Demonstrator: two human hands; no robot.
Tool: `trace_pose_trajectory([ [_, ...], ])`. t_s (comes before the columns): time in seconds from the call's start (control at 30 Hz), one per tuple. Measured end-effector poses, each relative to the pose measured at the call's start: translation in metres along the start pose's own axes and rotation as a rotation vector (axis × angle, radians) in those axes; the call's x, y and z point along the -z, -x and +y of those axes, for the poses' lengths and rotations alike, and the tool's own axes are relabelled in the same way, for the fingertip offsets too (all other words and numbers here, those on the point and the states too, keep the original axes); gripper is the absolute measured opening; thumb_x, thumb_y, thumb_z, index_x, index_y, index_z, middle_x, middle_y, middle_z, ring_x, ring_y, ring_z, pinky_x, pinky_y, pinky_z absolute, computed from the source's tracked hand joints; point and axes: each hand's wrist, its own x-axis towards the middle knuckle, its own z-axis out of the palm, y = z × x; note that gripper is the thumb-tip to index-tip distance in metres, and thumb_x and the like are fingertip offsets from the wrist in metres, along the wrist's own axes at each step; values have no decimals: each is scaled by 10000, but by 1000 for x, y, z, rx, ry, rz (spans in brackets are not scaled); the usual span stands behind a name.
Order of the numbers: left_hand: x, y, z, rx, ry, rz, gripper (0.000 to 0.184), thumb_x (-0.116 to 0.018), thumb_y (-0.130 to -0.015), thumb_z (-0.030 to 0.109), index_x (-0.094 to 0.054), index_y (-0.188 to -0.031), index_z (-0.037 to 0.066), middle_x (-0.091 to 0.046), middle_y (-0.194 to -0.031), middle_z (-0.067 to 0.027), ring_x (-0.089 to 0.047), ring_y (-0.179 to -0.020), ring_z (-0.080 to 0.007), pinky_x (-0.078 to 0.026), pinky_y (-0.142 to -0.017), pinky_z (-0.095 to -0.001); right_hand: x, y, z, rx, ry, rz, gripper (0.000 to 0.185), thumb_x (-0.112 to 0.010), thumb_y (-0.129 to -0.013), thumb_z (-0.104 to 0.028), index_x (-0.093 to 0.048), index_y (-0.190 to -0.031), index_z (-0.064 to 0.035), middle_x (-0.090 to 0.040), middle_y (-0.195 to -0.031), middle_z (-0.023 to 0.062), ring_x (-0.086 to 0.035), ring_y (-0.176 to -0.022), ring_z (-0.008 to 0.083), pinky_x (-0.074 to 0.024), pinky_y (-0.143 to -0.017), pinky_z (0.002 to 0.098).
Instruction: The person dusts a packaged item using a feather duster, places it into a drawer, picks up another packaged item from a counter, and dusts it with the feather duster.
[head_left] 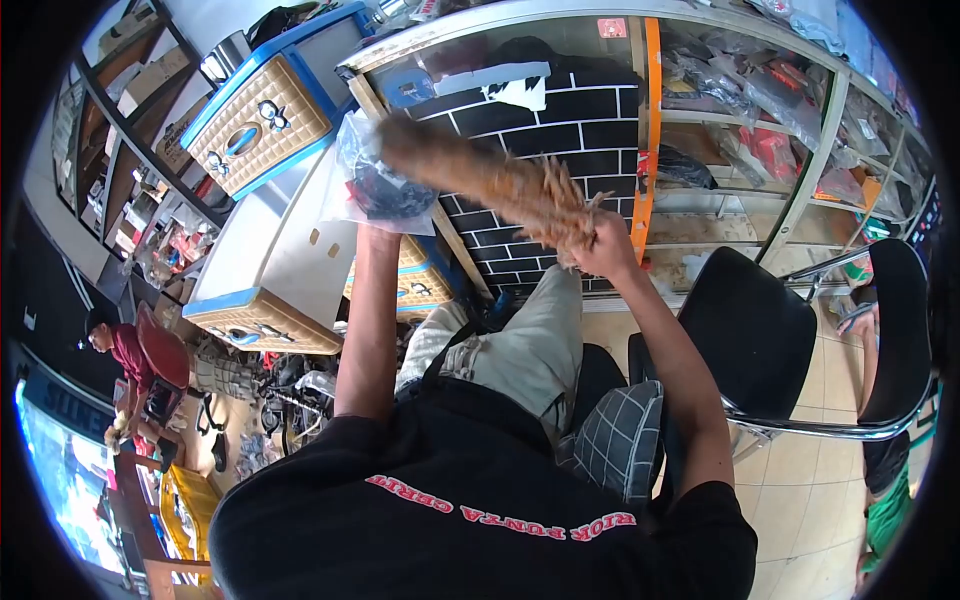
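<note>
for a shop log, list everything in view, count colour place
duster: one, brown, in right hand
plastic bag: one, clear, dark contents, at left hand
drawers: several, tan and blue, left
glass cabinet: one, pale frame, ahead
packets: many, mixed colours, in glass cabinet
shelving: one, dark, far left
chair: one, black, right
cushion: one, dark checked, right
people: two, red top left, green clothing right
floor: one, pale tiles, right
shirt: one, black, bottom
trousers: one pair, pale, centre
left hand: one, bare, mostly hidden by plastic bag
right hand: one, bare, on duster
</note>
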Motion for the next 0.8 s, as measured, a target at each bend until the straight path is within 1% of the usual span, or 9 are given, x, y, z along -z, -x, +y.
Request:
trace_pose_trajectory([
  [0.1, 13, -6, 6, 21, -103, 62, 547, -311, -942, 436, -268, -1380, 111, -357, -1370, -96, -373, -1250, -241, -262, -1077, -423, 6, -1, -2, 119, 56, -22, 208, -665, -632, -150, -657, -814, -50, -626, -753, 153, -617, -692, 329, -498, -604, 378],
  [0.17, 16, 3, 5, 118, 137, -424, 530, -301, -949, 410, -252, -1388, 116, -339, -1384, -97, -351, -1267, -236, -243, -1086, -409, -1, 3, 3, -32, -8, 33, 216, -681, -628, -169, -662, -817, -65, -628, -764, 143, -619, -709, 318, -500, -607, 373],
  [0.2, 9, -3, -3, -51, -285, -224, 532, -297, -948, 415, -255, -1388, 119, -334, -1385, -98, -335, -1275, -248, -242, -1087, -407, -3, 2, -2, -54, 33, 54, 221, -681, -627, -168, -663, -823, -69, -628, -772, 137, -618, -716, 318, -500, -611, 373],
  [0.27, -15, 8, -3, -50, -354, -21, 527, -291, -948, 406, -259, -1387, 117, -326, -1390, -90, -325, -1280, -242, -246, -1084, -400, -3, 2, -1, 33, 51, 13, 217, -673, -629, -159, -664, -826, -69, -627, -771, 138, -617, -714, 320, -500, -613, 374],
  [0.3, 50, -12, 2, 141, 208, -496, 515, -285, -952, 399, -272, -1381, 113, -339, -1378, -88, -343, -1266, -242, -265, -1074, -398, -3, 3, -1, 120, 68, -28, 213, -665, -632, -151, -664, -828, -69, -626, -771, 140, -616, -712, 323, -500, -615, 375],
  [0.33, -9, 3, 0, 70, -124, 100, 505, -280, -956, 393, -287, -1372, 107, -351, -1366, -87, -357, -1257, -243, -281, -1065, -394, -3, 3, -1, 119, 67, -29, 213, -665, -632, -151, -664, -828, -69, -626, -771, 140, -616, -712, 323, -500, -615, 375],
  [0.37, 53, -19, -1, 273, 290, -331, 526, -277, -941, 435, -387, -1314, 80, -452, -1290, -110, -455, -1170, -260, -352, -1018, -380, -4, 3, -2, 61, 51, -18, 215, -673, -630, -155, -661, -826, -67, -624, -766, 140, -615, -712, 323, -502, -622, 376],
  [0.73, -7, 5, -17, 2, -81, -159, 519, -309, -934, 439, -371, -1321, 99, -442, -1305, -120, -440, -1184, -276, -310, -1044, -416, -6, 5, 3, -154, 62, 20, 223, -688, -632, -170, -655, -825, -63, -626, -781, 134, -613, -726, 319, -505, -637, 376],
  [0.8, -6, 1, -18, -39, -188, -126, 516, -311, -935, 435, -365, -1324, 101, -438, -1308, -119, -439, -1185, -276, -310, -1044, -422, -1, 1, -5, -11, 60, -2, 214, -673, -636, -156, -654, -827, -61, -626, -784, 137, -611, -723, 324, -504, -634, 377],
])
